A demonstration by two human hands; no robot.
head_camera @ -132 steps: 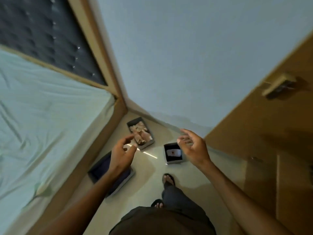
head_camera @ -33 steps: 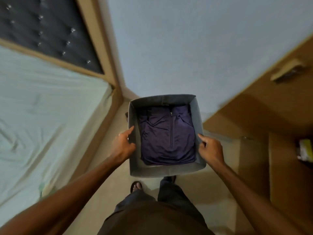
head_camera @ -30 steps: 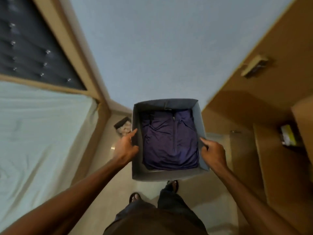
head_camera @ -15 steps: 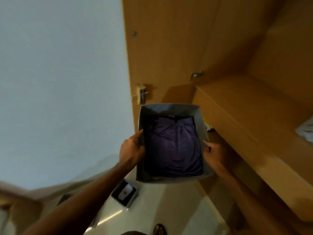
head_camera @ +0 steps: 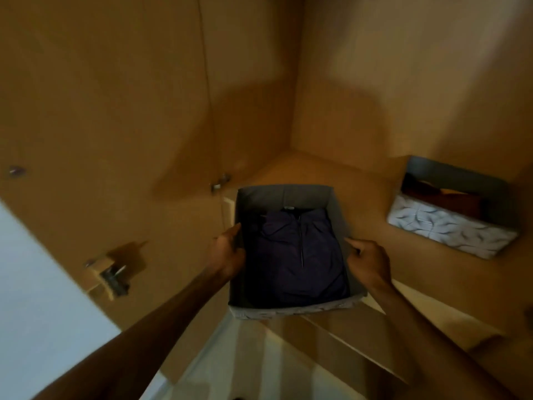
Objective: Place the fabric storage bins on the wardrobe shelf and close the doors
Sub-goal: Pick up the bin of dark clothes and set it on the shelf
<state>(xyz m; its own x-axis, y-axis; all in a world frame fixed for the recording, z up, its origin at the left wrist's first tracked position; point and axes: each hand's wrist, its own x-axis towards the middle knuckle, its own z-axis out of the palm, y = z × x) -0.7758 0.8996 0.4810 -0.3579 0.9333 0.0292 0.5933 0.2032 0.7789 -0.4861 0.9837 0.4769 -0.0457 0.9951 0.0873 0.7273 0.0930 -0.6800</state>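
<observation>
Now you face straight into the wardrobe; a second ago the bed and the pale wall filled your view, and half a second ago that wall took the whole 9 o'clock side, so your turn is complete. Its open door stands at 9 to 10 o'clock; closing is not yet done. The shelf runs from centre out to 3 o'clock. The fabric bin you carry has come from beside the shelf's front edge to over it, far end inboard, near end hanging past the edge above the floor; I judge the set-down is the step in hand. A patterned bin already sits on the shelf at 3 o'clock, well apart from yours. The folded purple garment lies flat inside the carried bin. Your left hand grips the bin's left wall, thumb along the rim; your right hand pinches the right rim, fingers curled.

Whether the bin's base touches the shelf yet, I cannot tell; the walls hide it. Your left fingers are out of sight behind the wall; the patterned bin's dark contents are unreadable; the latch at 8 o'clock is blurred; any second door lies outside the view.
</observation>
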